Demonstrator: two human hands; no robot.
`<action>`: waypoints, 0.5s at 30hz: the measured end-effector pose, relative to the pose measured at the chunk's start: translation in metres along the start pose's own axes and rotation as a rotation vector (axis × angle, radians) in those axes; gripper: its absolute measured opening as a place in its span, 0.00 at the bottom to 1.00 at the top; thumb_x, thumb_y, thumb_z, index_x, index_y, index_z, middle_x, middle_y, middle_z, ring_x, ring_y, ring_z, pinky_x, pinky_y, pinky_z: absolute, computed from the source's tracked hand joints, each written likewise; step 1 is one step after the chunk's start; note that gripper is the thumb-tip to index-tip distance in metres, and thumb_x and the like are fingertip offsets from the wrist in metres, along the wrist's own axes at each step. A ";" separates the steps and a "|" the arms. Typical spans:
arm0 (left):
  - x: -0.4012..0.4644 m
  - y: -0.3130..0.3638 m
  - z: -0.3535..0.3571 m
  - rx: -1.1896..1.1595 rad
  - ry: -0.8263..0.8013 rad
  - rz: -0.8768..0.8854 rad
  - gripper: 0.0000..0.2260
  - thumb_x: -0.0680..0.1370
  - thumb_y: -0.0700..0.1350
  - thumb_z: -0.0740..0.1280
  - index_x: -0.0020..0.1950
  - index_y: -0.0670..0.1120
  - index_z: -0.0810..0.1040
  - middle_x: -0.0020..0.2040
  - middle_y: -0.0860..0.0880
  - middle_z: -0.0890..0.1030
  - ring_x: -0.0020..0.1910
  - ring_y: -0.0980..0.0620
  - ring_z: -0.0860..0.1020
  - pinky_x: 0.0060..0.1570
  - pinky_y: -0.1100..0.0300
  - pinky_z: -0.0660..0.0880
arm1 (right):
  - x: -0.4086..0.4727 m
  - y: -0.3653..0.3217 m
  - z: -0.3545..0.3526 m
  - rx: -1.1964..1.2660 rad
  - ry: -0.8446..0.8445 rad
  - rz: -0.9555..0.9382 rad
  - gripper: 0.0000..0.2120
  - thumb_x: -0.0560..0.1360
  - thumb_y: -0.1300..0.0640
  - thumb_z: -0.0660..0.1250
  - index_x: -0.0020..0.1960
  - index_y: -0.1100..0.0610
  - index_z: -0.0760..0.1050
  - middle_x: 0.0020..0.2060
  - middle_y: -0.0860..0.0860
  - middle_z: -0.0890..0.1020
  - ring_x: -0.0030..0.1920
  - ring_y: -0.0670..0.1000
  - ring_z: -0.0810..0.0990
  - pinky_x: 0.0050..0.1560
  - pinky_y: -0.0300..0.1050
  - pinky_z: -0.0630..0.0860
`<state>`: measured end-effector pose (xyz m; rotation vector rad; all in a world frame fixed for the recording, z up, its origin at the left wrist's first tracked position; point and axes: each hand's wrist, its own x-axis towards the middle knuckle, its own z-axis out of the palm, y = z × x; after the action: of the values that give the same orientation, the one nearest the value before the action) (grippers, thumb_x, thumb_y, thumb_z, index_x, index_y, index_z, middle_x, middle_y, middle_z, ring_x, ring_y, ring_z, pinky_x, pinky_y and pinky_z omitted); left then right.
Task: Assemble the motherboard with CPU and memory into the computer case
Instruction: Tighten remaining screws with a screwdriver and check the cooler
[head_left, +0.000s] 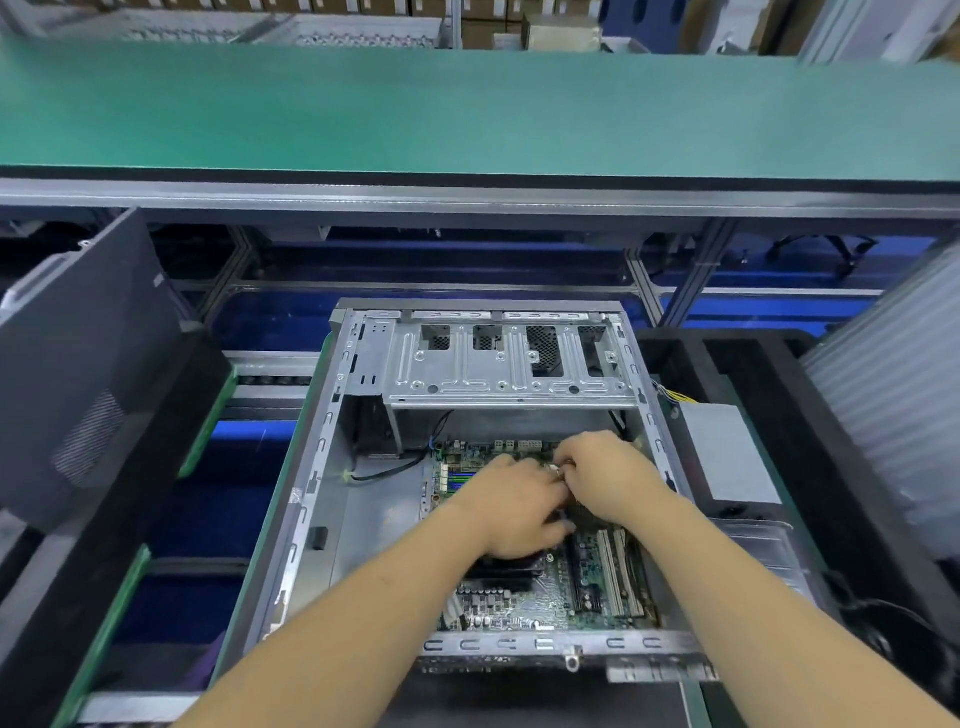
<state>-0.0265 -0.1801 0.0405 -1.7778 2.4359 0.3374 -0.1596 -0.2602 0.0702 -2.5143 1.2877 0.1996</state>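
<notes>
- While the computer case (483, 467) lies open on its side in the middle of the view, the motherboard (545, 587) sits flat inside it, toward the right and near part of the case floor.
- The left hand (511, 512) is over the middle of the motherboard with its fingers bent down. I cannot tell if it holds anything.
- The right hand (605, 478) is just to the right of it and a bit farther away. Its fingers are curled in by a small pale thing (557, 470) between the two hands. It is too blurry to tell what the thing is or if the hand has hold of it.
- The two hands touch or almost touch, right over the board.
- The bare grey case floor (379, 514) to the left of the board is open room.
- At the far end, the silver drive rack (498, 364) goes from side wall to side wall, above the far edge of the board.
- The near metal rim (550, 644) of the case runs along the board's near edge, and both arms come in over it.
- A thin black cable (384, 470) lies at the far left, by the board's corner.
- A green shelf (467, 109) hangs far above.
- A dark case panel (88, 364) leans at the left.
</notes>
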 end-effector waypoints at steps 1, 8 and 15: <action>0.002 0.008 -0.002 0.050 -0.026 0.049 0.20 0.81 0.58 0.58 0.62 0.46 0.77 0.59 0.45 0.78 0.61 0.43 0.73 0.62 0.47 0.66 | 0.002 -0.001 -0.001 -0.068 -0.023 -0.017 0.13 0.76 0.64 0.61 0.51 0.54 0.82 0.48 0.54 0.84 0.48 0.59 0.82 0.47 0.49 0.79; 0.012 0.041 -0.006 -0.011 0.017 0.388 0.20 0.79 0.47 0.67 0.70 0.44 0.73 0.65 0.42 0.77 0.64 0.40 0.74 0.62 0.44 0.70 | 0.006 0.003 -0.004 -0.134 -0.040 -0.138 0.12 0.80 0.59 0.57 0.53 0.52 0.79 0.49 0.55 0.83 0.47 0.59 0.81 0.41 0.48 0.74; 0.031 0.076 -0.008 0.114 -0.206 0.412 0.16 0.79 0.35 0.62 0.67 0.39 0.75 0.69 0.40 0.75 0.68 0.39 0.72 0.65 0.44 0.67 | 0.004 -0.001 0.005 -0.126 -0.026 -0.146 0.10 0.80 0.58 0.57 0.48 0.53 0.77 0.46 0.53 0.84 0.42 0.57 0.79 0.42 0.49 0.77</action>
<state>-0.1080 -0.1886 0.0503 -1.1259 2.5927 0.3845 -0.1568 -0.2608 0.0644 -2.6888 1.1084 0.2877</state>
